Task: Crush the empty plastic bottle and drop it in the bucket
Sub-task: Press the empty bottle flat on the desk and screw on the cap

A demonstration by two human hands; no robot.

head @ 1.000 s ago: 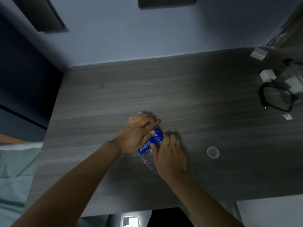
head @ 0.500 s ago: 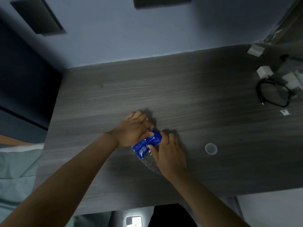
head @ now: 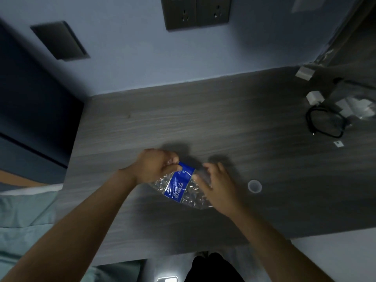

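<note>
1. Grey wood-grain desk top (head: pixel 223 123) against a pale blue wall; dim light. The desk is the landmark for everything below.
2. Clear crumpled plastic bottle with a blue printed label (head: pixel 180 185) lies over the near-middle of the desk, held at both ends. Body is dented and wrinkled; label runs across its middle, white lettering facing up.
3. Left hand (head: pixel 154 166) grips the bottle's far-left end. Fingers curled tight around it in a closed fist, thumb tucked against the label's upper edge. That end of the bottle is hidden inside the fist.
4. Right hand (head: pixel 218 185) holds the bottle's near-right end. Fingers bent and pressed into the plastic, thumb on the side next to the label; fingertips slightly apart, not fisted.
5. Whether the bottle rests on the desk or is lifted just off it is hard to tell; shadows fall on the desk behind both hands.
6. Small round translucent bottle cap (head: pixel 254 186) sits on the desk to the right of the right hand, apart from it.
7. Far-right part of the desk: looped black cable (head: pixel 323 124), a white charger block (head: pixel 314 97) just behind it, blurred clear plastic items beside them.
8. Dark double wall socket (head: pixel 196 12) on the wall above the desk's back edge.
</note>
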